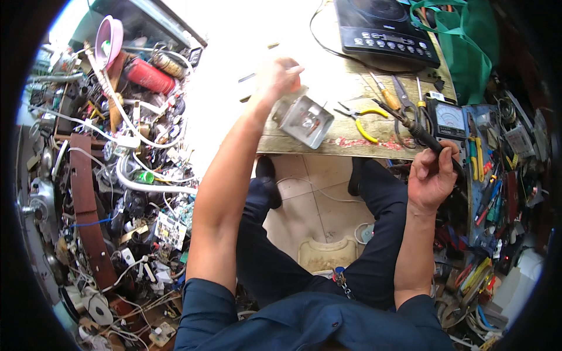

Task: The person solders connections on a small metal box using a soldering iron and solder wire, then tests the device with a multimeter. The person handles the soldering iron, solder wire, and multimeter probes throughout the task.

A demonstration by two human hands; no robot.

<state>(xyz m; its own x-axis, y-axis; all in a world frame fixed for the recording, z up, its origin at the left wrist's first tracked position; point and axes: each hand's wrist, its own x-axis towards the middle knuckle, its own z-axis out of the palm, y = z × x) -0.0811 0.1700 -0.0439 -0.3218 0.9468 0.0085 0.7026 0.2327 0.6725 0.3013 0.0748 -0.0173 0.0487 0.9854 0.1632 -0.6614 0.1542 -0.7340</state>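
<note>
- Right hand: thumb and fingertips pinch a black-handled, slender soldering iron, well right of the open silver metal box.
- Left hand: fingers bent close together in the glare, just beyond the box and leftward; I cannot tell whether they grip anything.
- The box, shallow and straight-sided, contains small reddish-brown and shiny bits, too small to identify.
- Near its right side: yellow-handled metal pliers, spread open.
- Farther beyond, rightward: a glossy black slab-like cooktop and a soft green fabric bag.
- Under the box: a grained wooden table, edge marked red.
- Far left of it: a tangled heap of electronic scrap.
</note>
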